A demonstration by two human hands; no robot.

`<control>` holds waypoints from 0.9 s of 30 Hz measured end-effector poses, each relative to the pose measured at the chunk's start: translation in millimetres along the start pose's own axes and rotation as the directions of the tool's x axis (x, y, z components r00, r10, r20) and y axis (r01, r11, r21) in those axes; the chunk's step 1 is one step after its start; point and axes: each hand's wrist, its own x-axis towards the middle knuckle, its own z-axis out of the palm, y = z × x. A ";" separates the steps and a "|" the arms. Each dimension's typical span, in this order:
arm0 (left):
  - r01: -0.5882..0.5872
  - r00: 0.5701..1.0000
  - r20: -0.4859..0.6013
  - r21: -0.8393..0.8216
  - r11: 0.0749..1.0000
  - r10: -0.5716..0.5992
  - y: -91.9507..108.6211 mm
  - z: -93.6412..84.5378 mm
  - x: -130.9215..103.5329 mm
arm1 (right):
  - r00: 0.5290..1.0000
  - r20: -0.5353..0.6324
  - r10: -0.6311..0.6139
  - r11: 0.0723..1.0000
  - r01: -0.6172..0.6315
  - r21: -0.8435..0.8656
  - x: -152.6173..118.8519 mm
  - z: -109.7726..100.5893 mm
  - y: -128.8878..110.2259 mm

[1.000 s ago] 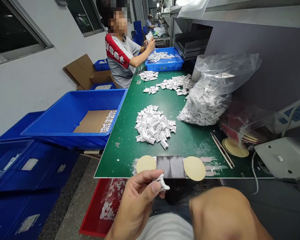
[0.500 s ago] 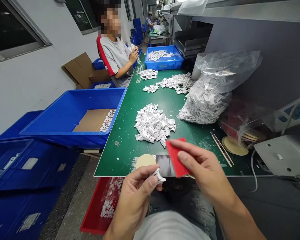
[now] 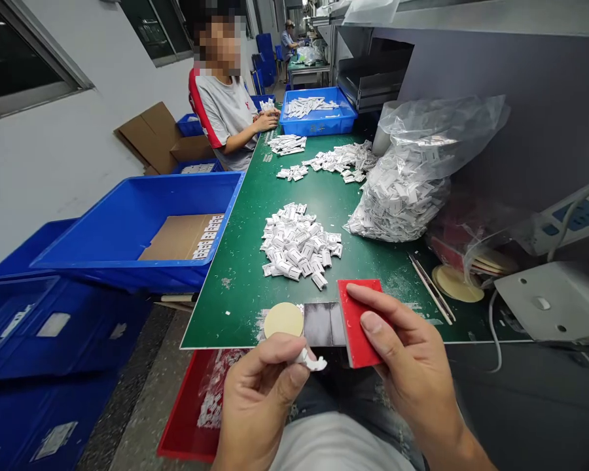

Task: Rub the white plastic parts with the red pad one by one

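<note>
Between the thumb and fingers of my left hand [image 3: 267, 392] is a small white plastic part [image 3: 311, 360] with a curved edge. My right hand [image 3: 405, 347] grips a flat red sanding pad [image 3: 360, 324] with a grey edge, held upright to the right of the part and apart from it. Just beyond my hands, a round cream disc [image 3: 283, 320] and dark grey flat plates [image 3: 319, 324] lie at the table's front edge. Farther in is a heap of similar white parts [image 3: 299, 242] on the green table [image 3: 240, 261].
A clear bag of white parts [image 3: 402, 203] stands right, near tweezers [image 3: 432, 288] and a white metal box [image 3: 544, 301]. Blue bins [image 3: 142, 190] are at left. A red tray [image 3: 181, 418] sits below the edge. A co-worker [image 3: 226, 111] sits beside a blue tray [image 3: 319, 124].
The red pad has moved slightly right and down, and its flat face now turns more toward me. The white part has been tilted in my left fingers. The co-worker's hands have lowered to the table.
</note>
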 end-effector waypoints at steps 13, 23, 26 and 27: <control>-0.285 0.956 0.102 0.132 0.949 0.273 2.9 7.2 -8.7 | 0.938 -0.170 -0.301 0.921 0.240 -0.306 -1.4 10.0 -7.6; -0.610 0.792 0.225 0.328 0.721 0.568 3.0 -2.5 -11.2 | 0.971 -0.153 -0.181 0.965 0.146 -0.217 4.0 5.2 3.0; -0.770 0.615 0.376 0.473 0.427 0.693 8.3 -12.4 -15.8 | 0.996 -0.083 -0.039 0.995 0.046 0.088 -5.5 0.6 -1.4; -0.789 0.586 0.433 0.497 0.361 0.685 11.2 -16.3 -17.1 | 0.999 -0.043 -0.008 0.988 0.015 0.155 -8.3 -0.8 -4.1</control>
